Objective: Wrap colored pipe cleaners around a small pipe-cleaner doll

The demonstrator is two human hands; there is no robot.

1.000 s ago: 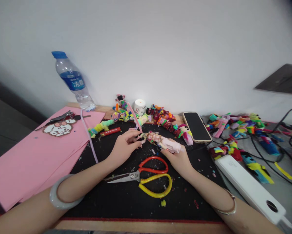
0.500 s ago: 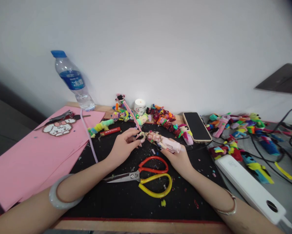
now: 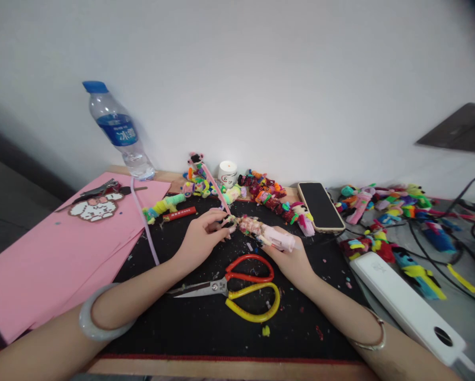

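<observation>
Near the middle of the black mat, my left hand (image 3: 205, 233) pinches the lower end of a pink pipe cleaner (image 3: 215, 188) that rises away toward the wall. Some small pale bits at the fingertips are too small to make out. My right hand (image 3: 290, 259) is wrapped around a pale pink glue gun (image 3: 275, 238), its front half crusted with coloured scraps and its tip pointing at my left fingertips. Below both hands, scissors (image 3: 237, 288) with one red and one yellow handle lie on the mat, blades slightly apart.
Pink sheets (image 3: 62, 259) and a water bottle (image 3: 118, 132) are at left. Behind my hands stand a white cup (image 3: 227, 174) and several pipe-cleaner figures (image 3: 267, 193). A phone (image 3: 320, 206), a white power strip (image 3: 408, 307), cables and more figures (image 3: 420, 275) lie at right.
Hardly anything differs. The glue gun's tip and my left fingertips have shifted very slightly; both hands keep their grip.
</observation>
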